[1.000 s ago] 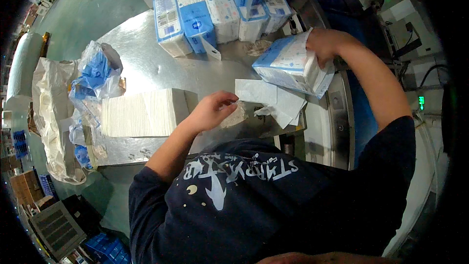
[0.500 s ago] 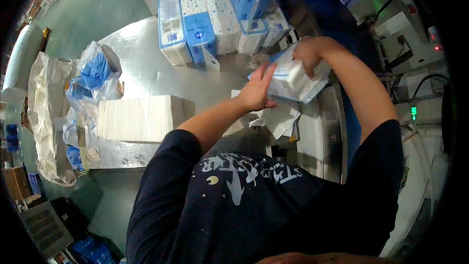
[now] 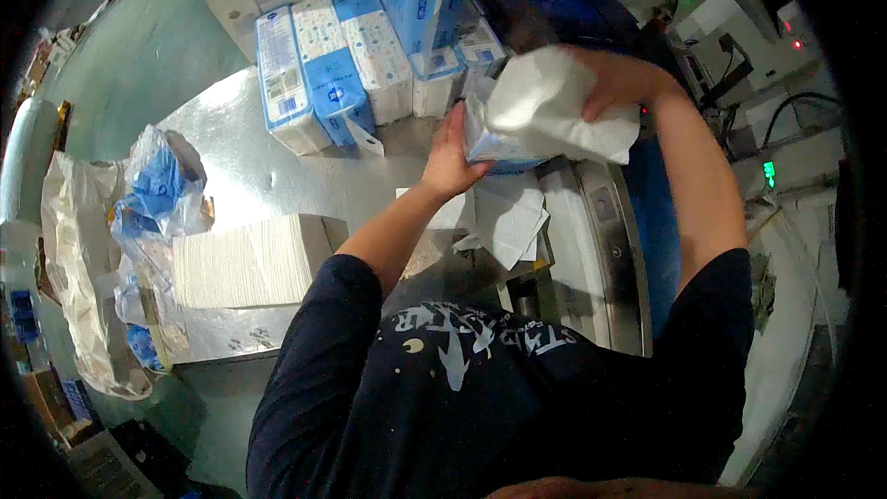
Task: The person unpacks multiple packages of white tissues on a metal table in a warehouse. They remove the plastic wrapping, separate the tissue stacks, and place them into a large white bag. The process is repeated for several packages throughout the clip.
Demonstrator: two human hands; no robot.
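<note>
My right hand [image 3: 621, 85] is closed on a thick wad of white paper tissues [image 3: 543, 100], lifted and tilted over a blue-and-white plastic tissue packet [image 3: 492, 146]. The wad's loose sheets flare out on the right. My left hand [image 3: 447, 159] grips the packet's left side, with the fingers along its side and the thumb across the near face. Whether some tissues remain inside the packet is hidden. Several loose white sheets [image 3: 506, 220] lie just below it on the metal table [image 3: 226, 143].
Several sealed blue-and-white tissue packs [image 3: 337, 83] stand at the table's far side. A long stack of folded white tissues [image 3: 242, 261] lies left of my left forearm. Crumpled plastic wrapping [image 3: 152, 199] is farther left. A metal machine edge [image 3: 605, 249] runs along the right.
My right hand has lifted the tissue wad up out of the wrapper's open end. My left hand has shifted slightly left and stays on the packet. The whole view has turned slightly.
</note>
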